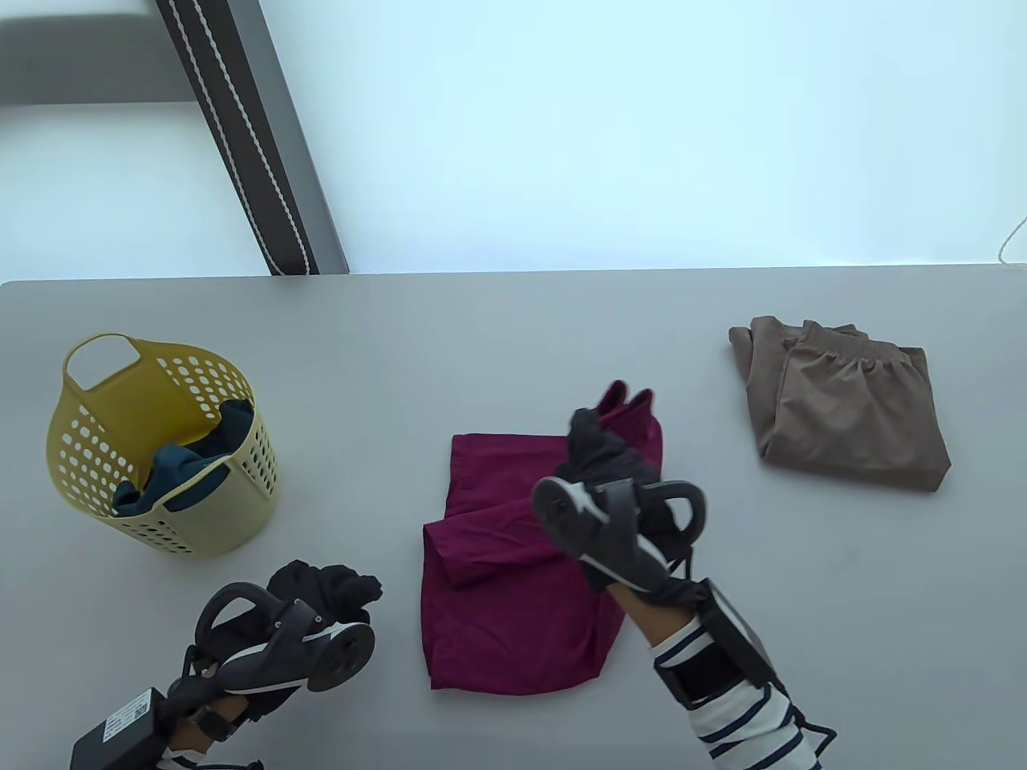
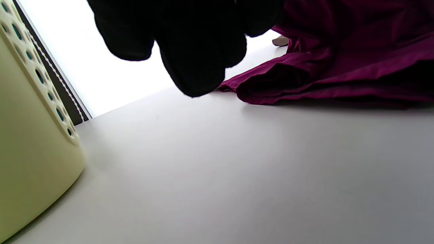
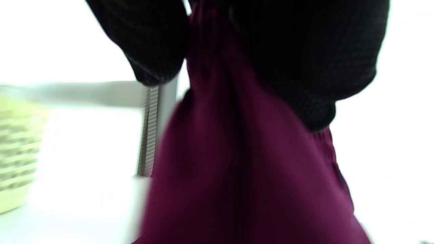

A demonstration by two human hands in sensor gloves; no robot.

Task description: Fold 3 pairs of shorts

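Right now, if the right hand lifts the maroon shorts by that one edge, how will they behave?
Likely floppy: the maroon shorts already drape from the right hand. Probably light; a pinch holds them. The lower fold may slide open.

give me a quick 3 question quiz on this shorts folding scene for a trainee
1. True or false: the brown shorts are already folded.
2. Which hand grips the maroon shorts? A) left hand B) right hand C) both
3. Fill in: the dark teal shorts sit in the yellow ____.

Key:
1. True; they lie folded at the table's far right.
2. B; the right hand's fingers pinch the maroon fabric and lift it, while the left hand holds nothing.
3. basket
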